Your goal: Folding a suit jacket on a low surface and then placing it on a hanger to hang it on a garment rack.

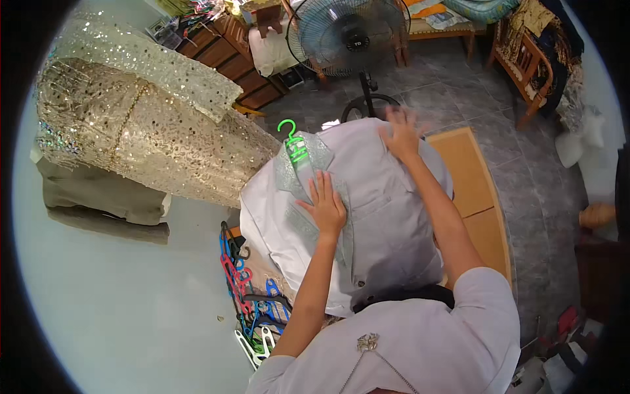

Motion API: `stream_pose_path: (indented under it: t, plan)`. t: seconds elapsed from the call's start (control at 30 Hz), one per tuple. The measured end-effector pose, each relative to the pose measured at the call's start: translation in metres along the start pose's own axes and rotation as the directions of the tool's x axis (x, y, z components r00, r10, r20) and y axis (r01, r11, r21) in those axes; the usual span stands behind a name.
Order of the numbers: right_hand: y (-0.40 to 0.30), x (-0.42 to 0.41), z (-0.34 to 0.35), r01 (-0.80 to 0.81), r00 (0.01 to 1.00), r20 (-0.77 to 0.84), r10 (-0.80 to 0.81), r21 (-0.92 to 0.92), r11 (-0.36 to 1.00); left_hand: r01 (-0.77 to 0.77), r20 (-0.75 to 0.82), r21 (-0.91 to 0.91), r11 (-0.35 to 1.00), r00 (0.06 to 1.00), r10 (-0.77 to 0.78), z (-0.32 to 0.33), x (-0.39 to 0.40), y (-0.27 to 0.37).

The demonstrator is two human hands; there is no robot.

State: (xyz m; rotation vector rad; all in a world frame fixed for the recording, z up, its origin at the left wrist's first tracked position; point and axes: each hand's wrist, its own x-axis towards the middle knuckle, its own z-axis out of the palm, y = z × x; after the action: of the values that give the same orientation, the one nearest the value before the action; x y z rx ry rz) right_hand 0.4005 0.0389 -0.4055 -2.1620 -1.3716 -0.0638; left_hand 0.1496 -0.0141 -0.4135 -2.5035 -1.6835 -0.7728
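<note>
A pale lavender-grey suit jacket [379, 226] with glittery silver lapels [299, 222] lies spread out in front of me. The hook of a green plastic hanger [287, 129] sticks out at its collar, while the rest of the hanger is mostly hidden inside. My left hand [327, 212] rests flat on the jacket's front beside a lapel, fingers spread, gripping nothing. Over the jacket's far right shoulder is my right hand [403, 138], fingers splayed and blurred; I cannot tell whether it touches the cloth. One dark button [361, 283] shows near the hem.
Sequinned gold garments [172, 133] hang at the left, above a folded olive-brown garment [108, 197]. Several plastic hangers [256, 295] are heaped left of the jacket. A standing fan [352, 42] is beyond it. To the right are a flat cardboard sheet [472, 192] and a wooden chair [526, 69].
</note>
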Motion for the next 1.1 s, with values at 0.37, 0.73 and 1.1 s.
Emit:
stream_pose_path:
  t: [0.37,0.73,1.1]
  plan:
    - [0.038,-0.094,-0.019,0.559,0.818,0.159,-0.552,0.002,0.829,-0.025,-0.046,0.021,0.999,0.999,0.026,0.005,0.001,-0.008]
    - [0.059,-0.163,-0.01,0.816,0.505,0.21,-0.837,0.199,0.542,-0.035,-0.033,-0.008,0.999,0.999,0.035,0.006,0.0,-0.006]
    - [0.051,-0.215,-0.008,0.729,0.679,-0.058,-0.731,0.164,0.664,-0.172,-0.008,0.065,0.983,0.985,0.173,-0.006,-0.033,0.007]
